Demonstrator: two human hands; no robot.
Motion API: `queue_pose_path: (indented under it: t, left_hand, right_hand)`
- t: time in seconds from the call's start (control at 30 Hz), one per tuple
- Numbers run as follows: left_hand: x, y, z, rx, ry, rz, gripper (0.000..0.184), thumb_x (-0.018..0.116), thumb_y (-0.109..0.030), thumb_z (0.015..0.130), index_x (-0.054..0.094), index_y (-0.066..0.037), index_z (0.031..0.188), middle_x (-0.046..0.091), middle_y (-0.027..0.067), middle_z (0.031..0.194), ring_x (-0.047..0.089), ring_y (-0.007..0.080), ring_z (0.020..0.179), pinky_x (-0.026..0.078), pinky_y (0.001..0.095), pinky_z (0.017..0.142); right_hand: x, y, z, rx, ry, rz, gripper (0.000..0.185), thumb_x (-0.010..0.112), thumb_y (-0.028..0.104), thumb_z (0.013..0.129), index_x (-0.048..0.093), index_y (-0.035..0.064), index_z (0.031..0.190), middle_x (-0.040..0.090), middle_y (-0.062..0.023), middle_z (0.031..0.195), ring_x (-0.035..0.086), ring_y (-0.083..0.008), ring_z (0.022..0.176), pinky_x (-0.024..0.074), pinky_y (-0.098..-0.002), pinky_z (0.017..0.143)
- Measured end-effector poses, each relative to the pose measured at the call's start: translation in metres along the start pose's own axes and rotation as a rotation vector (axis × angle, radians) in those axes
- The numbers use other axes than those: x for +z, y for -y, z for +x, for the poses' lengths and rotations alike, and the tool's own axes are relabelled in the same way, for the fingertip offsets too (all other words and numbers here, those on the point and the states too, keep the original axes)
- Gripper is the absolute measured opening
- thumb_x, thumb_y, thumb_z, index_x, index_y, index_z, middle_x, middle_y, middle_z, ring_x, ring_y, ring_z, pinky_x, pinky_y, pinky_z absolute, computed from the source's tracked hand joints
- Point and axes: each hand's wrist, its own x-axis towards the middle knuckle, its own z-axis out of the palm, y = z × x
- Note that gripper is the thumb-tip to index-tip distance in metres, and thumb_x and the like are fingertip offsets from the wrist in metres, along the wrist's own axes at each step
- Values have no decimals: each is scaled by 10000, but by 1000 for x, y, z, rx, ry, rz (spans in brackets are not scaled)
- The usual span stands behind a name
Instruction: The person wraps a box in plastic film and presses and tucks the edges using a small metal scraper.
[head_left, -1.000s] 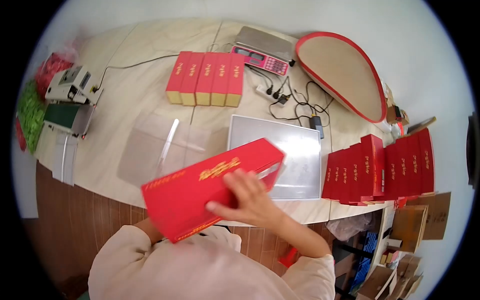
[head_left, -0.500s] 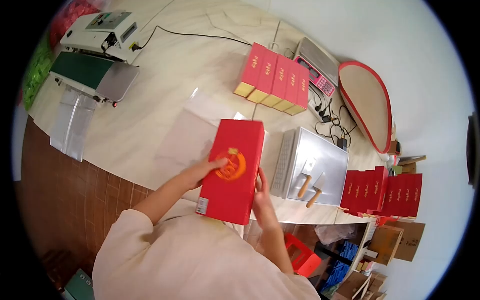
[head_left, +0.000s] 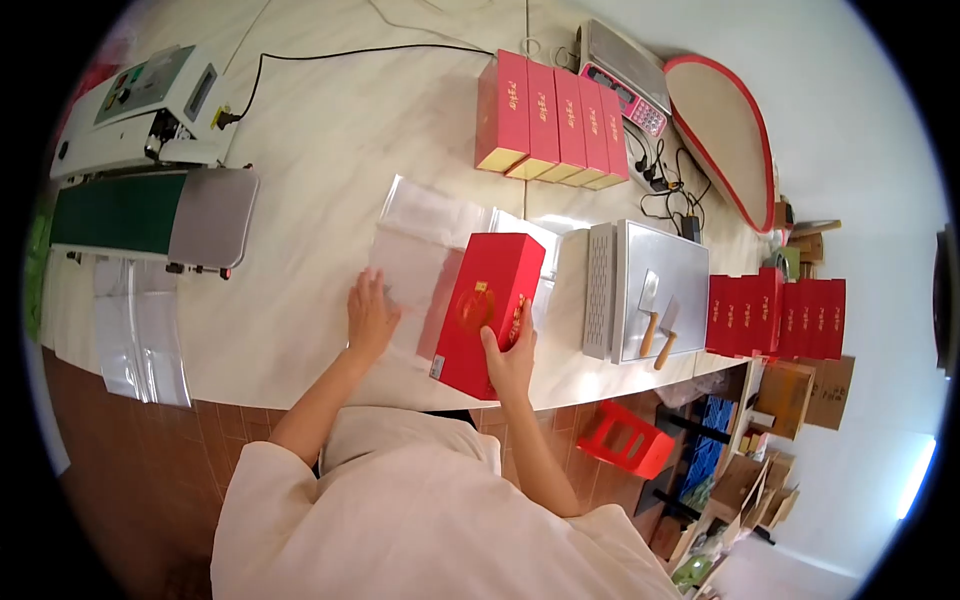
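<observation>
A red box point(head_left: 478, 318) with an orange round emblem stands tilted over the table near its front edge. My right hand point(head_left: 511, 352) is wrapped round its lower right side, thumb on the front face. To the left, my left hand point(head_left: 370, 312) rests at a clear plastic bag point(head_left: 412, 240) lying flat on the table, fingers apart and holding nothing that I can see. Part of the plastic is hidden behind the red box.
Several red boxes point(head_left: 550, 120) stand in a row at the back. Right of my hands is a metal tray point(head_left: 665, 280) with two wooden-handled tools. A sealing machine point(head_left: 140, 120) stands left, a scale point(head_left: 625, 70) behind, and more red boxes point(head_left: 775, 315) at the far right.
My left hand has let go of the red box and moved left to the plastic bag. My right hand still holds the box, now slightly lower. The view has shifted.
</observation>
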Motion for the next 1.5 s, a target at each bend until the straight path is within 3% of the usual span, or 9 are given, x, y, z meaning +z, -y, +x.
queue_pose_path:
  t: [0.07, 0.17, 0.33, 0.67, 0.73, 0.87, 1.0, 1.27, 1.5]
  left_hand:
    - [3, 24, 19, -31, -21, -11, 639, 644, -265, 881, 382, 23, 1388, 365, 250, 1412, 384, 398, 1286, 325, 484, 1066]
    - [16, 48, 42, -398, -100, -193, 620, 662, -243, 861, 402, 33, 1352, 430, 249, 1339, 458, 356, 1216, 391, 453, 1007]
    - [3, 29, 51, -663, 138, -441, 535, 689, -241, 804, 491, -4, 1240, 641, 99, 916, 621, 285, 922, 492, 411, 816]
    - [6, 16, 33, -575, 264, -205, 457, 744, -249, 779, 540, -58, 1140, 637, 89, 967, 595, 290, 990, 473, 423, 854]
    - [12, 20, 52, -215, -71, -147, 496, 745, -201, 767, 520, -53, 1184, 593, 128, 1109, 529, 321, 1106, 439, 431, 921]
    - [10, 14, 143, 81, -97, -125, 653, 764, -163, 739, 454, -56, 1304, 517, 159, 1240, 471, 356, 1167, 408, 440, 990]
    - [22, 17, 209, 39, 49, -113, 638, 778, -139, 725, 478, -73, 1284, 486, 149, 1282, 441, 355, 1215, 393, 430, 1018]
    - [36, 36, 209, -63, 243, -27, 187, 691, -164, 823, 600, -94, 969, 613, 98, 996, 587, 299, 998, 494, 414, 819]
    - [17, 34, 172, -134, 198, -170, 146, 684, -162, 835, 610, -46, 883, 639, 107, 858, 617, 284, 800, 485, 386, 717]
  right_hand:
    - [7, 5, 11, -26, -38, -42, 846, 699, 294, 831, 242, 134, 1524, 482, -206, 1211, 561, -345, 1091, 476, -415, 934]
    - [2, 9, 16, 0, -48, 13, 838, 712, 259, 820, 263, 113, 1512, 471, -203, 1271, 532, -343, 1141, 463, -416, 954]
    - [-7, -1, 1, 8, -39, 169, 804, 715, 178, 826, 280, 29, 1486, 404, -198, 1406, 442, -317, 1282, 392, -410, 1059]
    - [-16, -8, -13, 64, -81, 56, 780, 722, 171, 821, 310, 49, 1472, 434, -183, 1362, 466, -318, 1252, 408, -413, 1037]
    - [-19, -8, -13, 75, -98, 44, 775, 724, 174, 820, 317, 52, 1468, 437, -183, 1354, 470, -318, 1246, 410, -413, 1034]
    - [-27, -11, -15, 68, -130, 32, 767, 727, 176, 818, 326, 51, 1460, 445, -180, 1337, 476, -318, 1232, 416, -413, 1025]
    - [-34, -19, -25, 69, -162, 27, 779, 730, 169, 813, 320, 53, 1465, 450, -174, 1325, 478, -314, 1228, 419, -414, 1021]
    - [-29, -6, -10, 113, -149, -76, 786, 732, 193, 795, 343, 145, 1475, 456, -168, 1299, 533, -328, 1163, 492, -420, 926]
    - [10, -7, 20, -50, -96, -241, 795, 743, 237, 766, 372, 213, 1469, 462, -202, 1268, 568, -366, 1089, 542, -429, 804]
